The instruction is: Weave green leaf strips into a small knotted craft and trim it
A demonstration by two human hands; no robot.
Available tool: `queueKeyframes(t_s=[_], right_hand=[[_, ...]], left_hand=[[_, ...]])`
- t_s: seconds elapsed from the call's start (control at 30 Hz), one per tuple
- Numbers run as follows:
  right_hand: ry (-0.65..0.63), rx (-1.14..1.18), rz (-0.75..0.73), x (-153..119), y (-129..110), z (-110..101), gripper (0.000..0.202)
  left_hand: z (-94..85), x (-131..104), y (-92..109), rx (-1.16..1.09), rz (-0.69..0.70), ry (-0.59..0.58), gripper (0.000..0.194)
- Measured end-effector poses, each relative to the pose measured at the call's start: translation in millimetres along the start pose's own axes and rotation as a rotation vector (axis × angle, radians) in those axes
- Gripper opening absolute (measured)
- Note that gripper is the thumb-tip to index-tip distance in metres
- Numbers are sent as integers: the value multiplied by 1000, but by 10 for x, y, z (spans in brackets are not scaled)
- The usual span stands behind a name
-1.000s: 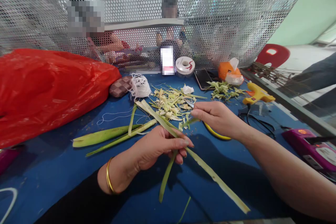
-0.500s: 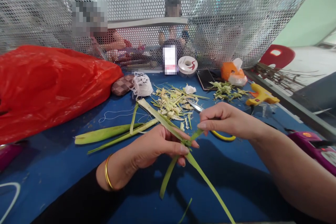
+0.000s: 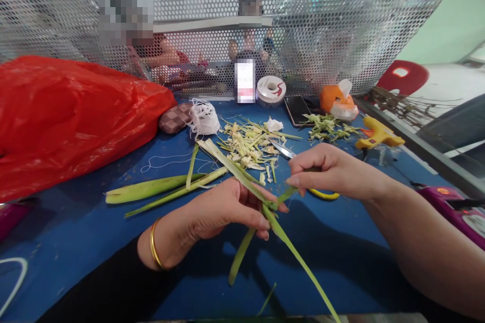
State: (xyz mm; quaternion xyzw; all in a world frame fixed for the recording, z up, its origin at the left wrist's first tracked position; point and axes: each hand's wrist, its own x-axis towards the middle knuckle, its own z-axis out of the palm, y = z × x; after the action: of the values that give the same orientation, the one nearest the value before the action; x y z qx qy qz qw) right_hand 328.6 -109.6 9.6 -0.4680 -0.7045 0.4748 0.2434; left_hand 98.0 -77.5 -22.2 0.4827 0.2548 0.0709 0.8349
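Above the blue tabletop, my left hand [image 3: 231,212] pinches a small knot of green leaf strips [image 3: 271,207] between thumb and fingers. From the knot one long strip runs down to the lower right, a shorter one hangs below my fingers, and a wide pale one reaches up to the left. My right hand [image 3: 322,171] is closed on the end of another strip, which stretches from the knot to its fingertips. Behind my right hand lie scissors [image 3: 282,149] with yellow handles, partly hidden by it. Long leaf pieces [image 3: 147,189] rest left of my left hand.
Leaf scraps [image 3: 248,146] lie at mid-table beside white string [image 3: 203,118]. A red plastic bag [image 3: 76,126] covers the left. At the back stand a lit phone [image 3: 245,81], a ribbon spool [image 3: 271,90] and a dark phone [image 3: 297,111]; a yellow glue gun [image 3: 379,133] lies right.
The long strip at the knot has shifted, and its upper end now shows over my left thumb. My right hand keeps its hold almost in place. The view has tilted slightly.
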Motion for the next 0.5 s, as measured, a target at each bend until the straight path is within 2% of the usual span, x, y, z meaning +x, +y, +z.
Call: queueKeyframes(t_s=[0.5], right_hand=[[-15, -22, -32, 3, 25, 17, 34]], left_hand=[[-16, 17, -26, 25, -3, -33, 34]])
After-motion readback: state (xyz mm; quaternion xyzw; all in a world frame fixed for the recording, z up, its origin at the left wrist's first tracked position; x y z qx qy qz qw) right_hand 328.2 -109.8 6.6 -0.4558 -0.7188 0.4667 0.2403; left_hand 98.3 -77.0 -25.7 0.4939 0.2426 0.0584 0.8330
